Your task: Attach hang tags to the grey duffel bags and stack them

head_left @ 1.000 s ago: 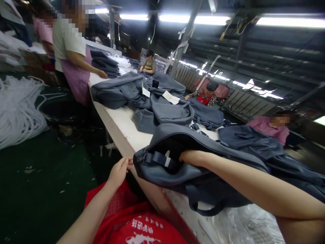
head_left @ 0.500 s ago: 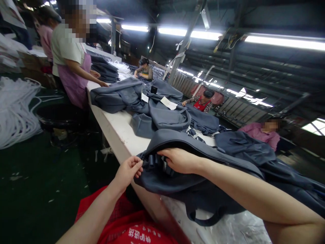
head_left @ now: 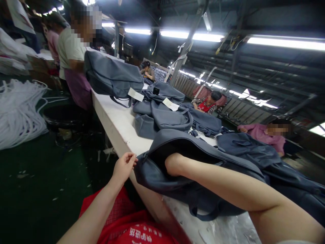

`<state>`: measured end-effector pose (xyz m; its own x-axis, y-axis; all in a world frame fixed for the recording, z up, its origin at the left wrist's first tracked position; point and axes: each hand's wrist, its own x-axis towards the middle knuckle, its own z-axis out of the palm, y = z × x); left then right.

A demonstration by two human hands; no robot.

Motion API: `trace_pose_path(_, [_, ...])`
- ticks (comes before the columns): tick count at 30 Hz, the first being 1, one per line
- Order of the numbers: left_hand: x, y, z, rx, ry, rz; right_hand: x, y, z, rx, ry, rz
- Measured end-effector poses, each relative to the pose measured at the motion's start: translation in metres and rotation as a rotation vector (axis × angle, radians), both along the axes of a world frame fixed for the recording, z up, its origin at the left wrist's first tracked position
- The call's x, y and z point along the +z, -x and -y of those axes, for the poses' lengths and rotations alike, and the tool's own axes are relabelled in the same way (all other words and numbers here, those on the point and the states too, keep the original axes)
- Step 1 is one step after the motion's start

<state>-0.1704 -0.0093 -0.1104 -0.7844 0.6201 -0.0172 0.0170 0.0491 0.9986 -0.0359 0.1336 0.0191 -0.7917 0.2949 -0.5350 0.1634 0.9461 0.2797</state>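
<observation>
A dark blue-grey bag [head_left: 162, 188] lies on its side across the white table, its mouth open toward me. With fingers pinched together, my left hand [head_left: 125, 166] grips the left end of the bag's opening. My right hand [head_left: 175, 165] reaches into the bag past the wrist. Its fingers are hidden inside, so their state does not show. A carrying strap [head_left: 205, 214] of the bag hangs down on the side nearest me.
More blue-grey bags [head_left: 170, 117] with paper tags [head_left: 170, 104] lie farther along the white table [head_left: 119, 130]. At the far left, a co-worker [head_left: 72, 51] holds up another bag [head_left: 114, 73]. A black stool [head_left: 63, 117] and white cord [head_left: 20, 115] are on the left.
My right hand has gone deeper into the bag, and its fingers are now out of sight. My left hand stays at the bag's end. The co-worker has lifted a bag off the table.
</observation>
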Motion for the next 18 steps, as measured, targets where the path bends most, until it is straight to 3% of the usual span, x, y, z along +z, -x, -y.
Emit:
trace_pose_path(5, [-0.011, 0.006, -0.009, -0.017, 0.069, -0.168, 0.010, -0.002, -0.014, 0.021, -0.010, -0.165])
trace_pose_path(8, [-0.013, 0.007, -0.027, -0.022, 0.109, -0.177, 0.012, 0.005, -0.014, 0.071, 0.095, -0.334])
trace_pose_path(13, [-0.021, 0.013, -0.053, -0.033, 0.154, -0.091, -0.005, 0.019, -0.010, 0.060, 0.214, -0.373])
trace_pose_path(18, [-0.027, 0.020, -0.051, 0.004, 0.172, -0.143, -0.016, 0.026, -0.009, 0.007, 0.218, -0.352])
